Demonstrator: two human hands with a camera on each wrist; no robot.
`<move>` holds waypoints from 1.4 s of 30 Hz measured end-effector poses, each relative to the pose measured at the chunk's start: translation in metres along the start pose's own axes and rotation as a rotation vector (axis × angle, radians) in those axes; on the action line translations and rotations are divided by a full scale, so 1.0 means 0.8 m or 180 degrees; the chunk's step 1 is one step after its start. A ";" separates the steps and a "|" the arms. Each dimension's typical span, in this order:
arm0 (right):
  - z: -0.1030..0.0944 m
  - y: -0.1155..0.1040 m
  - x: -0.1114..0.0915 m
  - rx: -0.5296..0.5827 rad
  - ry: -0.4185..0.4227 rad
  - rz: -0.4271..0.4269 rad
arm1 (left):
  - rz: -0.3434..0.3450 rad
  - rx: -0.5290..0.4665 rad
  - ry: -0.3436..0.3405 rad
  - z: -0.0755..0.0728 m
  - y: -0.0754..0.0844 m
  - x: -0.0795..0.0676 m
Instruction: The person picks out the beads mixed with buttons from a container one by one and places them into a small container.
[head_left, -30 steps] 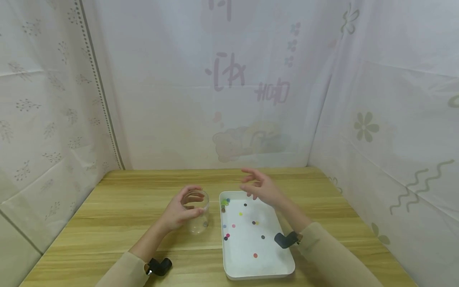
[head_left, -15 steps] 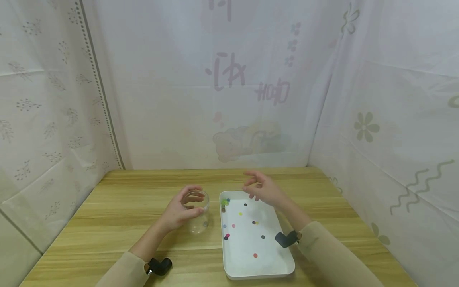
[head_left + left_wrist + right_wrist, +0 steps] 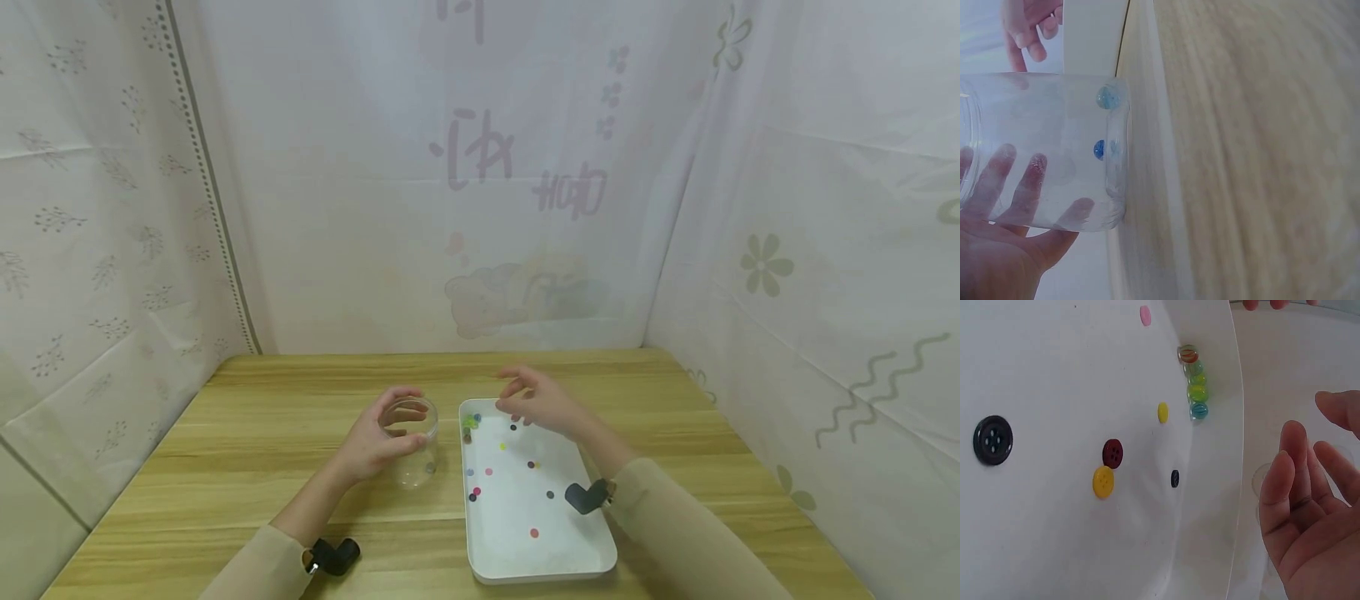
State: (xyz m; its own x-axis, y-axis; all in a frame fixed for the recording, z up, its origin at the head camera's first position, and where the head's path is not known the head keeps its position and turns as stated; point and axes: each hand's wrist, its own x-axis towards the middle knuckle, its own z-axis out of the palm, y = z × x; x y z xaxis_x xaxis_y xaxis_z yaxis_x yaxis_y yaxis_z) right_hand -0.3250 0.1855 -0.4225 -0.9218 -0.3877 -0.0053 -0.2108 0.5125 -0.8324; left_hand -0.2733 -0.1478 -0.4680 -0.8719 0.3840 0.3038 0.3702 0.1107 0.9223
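Observation:
My left hand (image 3: pixel 367 446) is wrapped around a clear jar (image 3: pixel 412 475) standing on the table left of the tray. Two blue marbles (image 3: pixel 1109 97) lie at the jar's bottom in the left wrist view. Over the far end of the white tray (image 3: pixel 540 562) hovers my right hand (image 3: pixel 543 404), fingers loosely bent, with nothing visible between them. In the right wrist view, several glass marbles (image 3: pixel 1197 394), green, yellow, blue and orange-striped, line up along the tray's wall.
Buttons lie scattered over the tray floor: a black button (image 3: pixel 993 440), a dark red button (image 3: pixel 1112 453) touching a yellow button (image 3: pixel 1103 482), a pink button (image 3: pixel 1145 315) and others. The wooden table (image 3: pixel 300 392) is enclosed by patterned curtains (image 3: pixel 337 208) behind and on both sides.
My right hand first drew slightly right, then shifted left and a little nearer me, over the tray's far end. The left hand and the jar stay put.

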 end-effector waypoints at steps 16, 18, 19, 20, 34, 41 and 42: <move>0.035 -0.007 0.012 -0.0163 -0.0458 0.0036 | 0.0061 -0.0041 -0.0012 -0.001 -0.001 0.000; 0.041 -0.008 0.013 -0.0175 -0.0501 0.0028 | 0.0062 -0.0066 -0.0022 -0.001 -0.001 0.000; 0.044 -0.008 0.013 -0.0176 -0.0524 0.0040 | 0.0062 -0.0078 -0.0028 -0.002 -0.001 0.000; 0.046 -0.008 0.013 -0.0171 -0.0544 0.0024 | 0.0059 -0.0087 -0.0032 -0.002 -0.001 -0.001; 0.070 0.014 0.018 -0.0277 -0.0629 0.0064 | 0.0075 -0.0071 -0.0039 -0.001 -0.001 -0.001; 0.076 0.019 0.015 -0.0283 -0.0559 0.0038 | 0.0064 -0.0084 -0.0022 0.000 0.001 -0.003; 0.077 0.020 0.015 -0.0284 -0.0545 0.0023 | 0.0062 -0.0086 -0.0019 0.000 0.001 -0.003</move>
State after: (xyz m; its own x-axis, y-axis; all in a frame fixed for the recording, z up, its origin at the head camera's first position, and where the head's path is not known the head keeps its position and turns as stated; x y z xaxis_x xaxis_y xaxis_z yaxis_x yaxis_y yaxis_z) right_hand -0.3197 0.1416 -0.4702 -0.8562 -0.5044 -0.1116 -0.2394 0.5788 -0.7796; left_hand -0.2705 -0.1486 -0.4678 -0.8626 0.3915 0.3204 0.3782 0.0785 0.9224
